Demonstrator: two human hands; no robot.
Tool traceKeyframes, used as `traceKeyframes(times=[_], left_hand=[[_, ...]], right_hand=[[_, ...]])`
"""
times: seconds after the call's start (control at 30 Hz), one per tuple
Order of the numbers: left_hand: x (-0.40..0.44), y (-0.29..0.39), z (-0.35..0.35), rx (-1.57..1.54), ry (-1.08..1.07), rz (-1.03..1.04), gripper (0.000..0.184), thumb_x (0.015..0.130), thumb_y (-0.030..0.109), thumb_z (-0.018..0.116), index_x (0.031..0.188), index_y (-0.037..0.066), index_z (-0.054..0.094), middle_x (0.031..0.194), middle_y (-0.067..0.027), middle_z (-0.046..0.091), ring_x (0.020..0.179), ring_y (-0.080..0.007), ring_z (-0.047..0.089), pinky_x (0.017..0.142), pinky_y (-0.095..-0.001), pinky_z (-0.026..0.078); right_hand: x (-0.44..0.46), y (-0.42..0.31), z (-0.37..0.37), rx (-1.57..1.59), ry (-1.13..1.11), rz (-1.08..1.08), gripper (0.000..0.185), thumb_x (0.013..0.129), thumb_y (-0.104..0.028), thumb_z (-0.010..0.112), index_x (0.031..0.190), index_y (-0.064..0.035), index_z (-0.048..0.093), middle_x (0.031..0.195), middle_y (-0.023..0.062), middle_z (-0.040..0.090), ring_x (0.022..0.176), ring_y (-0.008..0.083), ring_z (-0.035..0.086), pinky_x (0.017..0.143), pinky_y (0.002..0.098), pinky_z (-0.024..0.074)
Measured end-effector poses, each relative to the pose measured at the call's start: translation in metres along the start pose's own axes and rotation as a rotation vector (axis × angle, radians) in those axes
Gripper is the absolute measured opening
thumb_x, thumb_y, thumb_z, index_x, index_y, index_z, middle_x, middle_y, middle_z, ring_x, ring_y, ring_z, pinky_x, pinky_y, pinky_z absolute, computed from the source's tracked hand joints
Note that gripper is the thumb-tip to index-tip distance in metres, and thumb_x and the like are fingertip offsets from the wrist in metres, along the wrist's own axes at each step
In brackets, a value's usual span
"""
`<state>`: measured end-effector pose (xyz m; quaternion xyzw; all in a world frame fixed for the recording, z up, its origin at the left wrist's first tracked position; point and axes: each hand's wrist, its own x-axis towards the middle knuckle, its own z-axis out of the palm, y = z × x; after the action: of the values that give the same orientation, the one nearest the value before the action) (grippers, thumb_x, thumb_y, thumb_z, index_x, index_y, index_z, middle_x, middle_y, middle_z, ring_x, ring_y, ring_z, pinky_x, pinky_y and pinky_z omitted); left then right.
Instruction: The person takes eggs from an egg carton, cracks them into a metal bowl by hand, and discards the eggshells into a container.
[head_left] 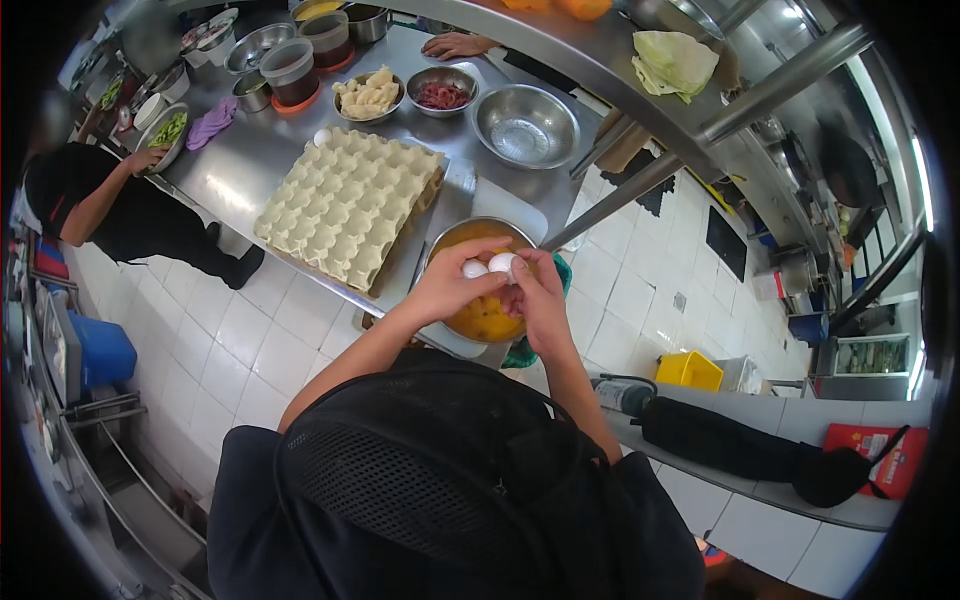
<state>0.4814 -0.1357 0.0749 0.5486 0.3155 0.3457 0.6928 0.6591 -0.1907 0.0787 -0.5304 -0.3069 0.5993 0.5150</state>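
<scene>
My left hand (448,287) is closed around a white egg (474,269) above a metal bowl (462,347) of yellow beaten egg (482,322). Right beside it, my right hand (541,305) grips another white egg (502,264). The two eggs are touching or nearly so, and I cannot tell whether either shell is cracked. To the left of the bowl lies a stack of grey cardboard egg trays (345,205), with one white egg (322,137) at its far corner.
Behind the trays stand a bowl of pale chunks (367,97), a bowl of red meat (443,95) and a wide metal bowl (527,125). A co-worker (100,195) at left touches a bowl of green vegetables (168,130). A metal rail (640,185) slants at right.
</scene>
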Motion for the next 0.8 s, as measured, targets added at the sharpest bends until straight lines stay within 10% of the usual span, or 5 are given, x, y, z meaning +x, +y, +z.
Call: traceKeyframes(times=[0.37,0.8], left_hand=[[0.001,-0.014,-0.005,0.143,0.098,-0.054,0.039,0.093,0.007,0.069,0.131,0.004,0.068,0.086,0.0011,0.068,0.068,0.0001,0.053,0.059,-0.0178,0.042],[0.011,0.009,-0.016,0.562,-0.003,0.182,0.051,0.086,0.008,0.065,0.136,0.003,0.062,0.115,-0.0152,0.072,0.101,-0.0221,0.068,0.091,-0.0319,0.052]], right_hand=[[0.002,0.013,0.004,-0.491,-0.001,-0.437,0.028,0.086,0.007,0.068,0.114,0.0027,0.064,0.117,0.0089,0.060,0.097,0.0136,0.066,0.080,0.0279,0.0578],[-0.002,-0.001,0.003,-0.867,0.003,-0.781,0.040,0.083,0.008,0.063,0.120,-0.0053,0.066,0.124,0.0143,0.061,0.105,0.0298,0.067,0.083,0.0366,0.0586]])
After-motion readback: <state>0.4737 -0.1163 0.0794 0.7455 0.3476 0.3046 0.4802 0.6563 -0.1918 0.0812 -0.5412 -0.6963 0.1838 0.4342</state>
